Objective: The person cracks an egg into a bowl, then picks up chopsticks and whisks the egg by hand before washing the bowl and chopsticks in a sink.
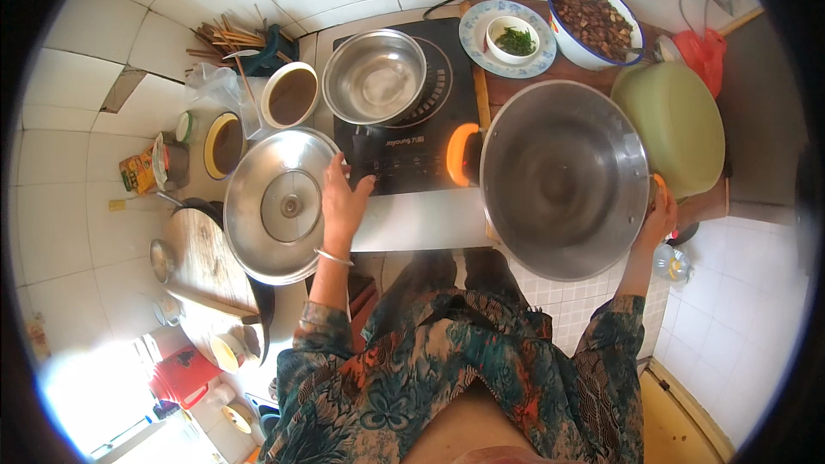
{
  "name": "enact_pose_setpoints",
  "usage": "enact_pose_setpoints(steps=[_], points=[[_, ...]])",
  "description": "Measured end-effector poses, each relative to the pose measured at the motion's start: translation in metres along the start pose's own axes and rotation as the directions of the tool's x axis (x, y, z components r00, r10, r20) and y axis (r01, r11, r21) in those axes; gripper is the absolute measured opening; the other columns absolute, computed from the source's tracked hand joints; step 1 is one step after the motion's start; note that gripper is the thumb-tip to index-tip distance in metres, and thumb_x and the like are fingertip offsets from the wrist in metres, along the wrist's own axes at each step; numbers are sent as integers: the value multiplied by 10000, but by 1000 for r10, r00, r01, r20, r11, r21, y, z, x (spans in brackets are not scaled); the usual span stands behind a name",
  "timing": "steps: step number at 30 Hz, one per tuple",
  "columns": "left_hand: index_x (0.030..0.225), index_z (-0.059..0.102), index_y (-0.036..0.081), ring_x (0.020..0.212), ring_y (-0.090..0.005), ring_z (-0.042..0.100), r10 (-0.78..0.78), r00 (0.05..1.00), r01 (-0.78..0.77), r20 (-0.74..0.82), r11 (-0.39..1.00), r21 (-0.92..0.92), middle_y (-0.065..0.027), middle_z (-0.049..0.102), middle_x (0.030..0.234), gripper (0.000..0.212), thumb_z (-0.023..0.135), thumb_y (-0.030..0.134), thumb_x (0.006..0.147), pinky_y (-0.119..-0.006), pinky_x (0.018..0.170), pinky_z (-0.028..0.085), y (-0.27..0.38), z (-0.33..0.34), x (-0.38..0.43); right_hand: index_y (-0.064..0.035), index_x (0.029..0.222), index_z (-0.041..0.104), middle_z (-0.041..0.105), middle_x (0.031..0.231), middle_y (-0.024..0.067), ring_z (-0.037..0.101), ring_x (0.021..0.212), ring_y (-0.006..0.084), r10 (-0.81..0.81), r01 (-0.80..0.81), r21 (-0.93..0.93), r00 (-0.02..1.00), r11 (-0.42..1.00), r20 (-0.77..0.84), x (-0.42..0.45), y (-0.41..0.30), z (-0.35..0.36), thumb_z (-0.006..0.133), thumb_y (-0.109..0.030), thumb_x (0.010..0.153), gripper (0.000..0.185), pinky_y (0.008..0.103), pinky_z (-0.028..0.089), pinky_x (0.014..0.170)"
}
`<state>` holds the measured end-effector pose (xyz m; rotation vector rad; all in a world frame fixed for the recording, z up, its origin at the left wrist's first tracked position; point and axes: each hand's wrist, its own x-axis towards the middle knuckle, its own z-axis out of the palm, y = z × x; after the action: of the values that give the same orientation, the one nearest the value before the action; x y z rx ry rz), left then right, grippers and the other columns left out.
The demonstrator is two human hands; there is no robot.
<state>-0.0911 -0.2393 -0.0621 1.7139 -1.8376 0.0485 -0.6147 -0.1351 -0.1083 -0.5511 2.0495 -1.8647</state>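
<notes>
My right hand [659, 212] grips one orange handle of a large grey metal pot [561, 206], whose second orange handle [461, 154] points at the cooktop. My left hand [345, 196] is at the right rim of a steel pot lid [290, 206], thumb spread from the other fingers; whether it grips the rim is not clear. Behind them, a steel bowl [375, 77] rests on a black induction cooktop [361, 177]. Left of that bowl, a white bowl [289, 95] holds brown liquid.
At back right are an enamel bowl of brown chopped food [594, 22], a blue-patterned plate [474, 19] bearing a small bowl of chopped greens [515, 40], and a green basin [670, 129]. Chopsticks [225, 38] stand at back left; a round wooden board [209, 251] lies left.
</notes>
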Motion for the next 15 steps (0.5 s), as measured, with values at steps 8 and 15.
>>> enact_pose_setpoints(steps=[8, 15], points=[[925, 570, -4, 462, -79, 449, -205, 709, 625, 675, 626, -466, 2, 509, 615, 157, 600, 65, 788, -234, 412, 353, -7, 7, 26, 22, 1180, 554, 598, 936, 63, 534, 755, 124, -55, 36, -239, 996, 970, -72, -18, -6, -30, 524, -250, 920, 377, 265, 445, 659], [984, 555, -11, 449, -69, 441, -1, 715, 469, 699, 742, -479, 6, 499, 600, 218, 610, 57, 784, -229, 404, 354, -48, 15, 49, -26, 1006, 556, 591, 898, 104, 537, 697, 133, 17, 107, -254, 896, 961, 444, -234, -37, 8, 418, -189, 921, 230, 264, 448, 677]])
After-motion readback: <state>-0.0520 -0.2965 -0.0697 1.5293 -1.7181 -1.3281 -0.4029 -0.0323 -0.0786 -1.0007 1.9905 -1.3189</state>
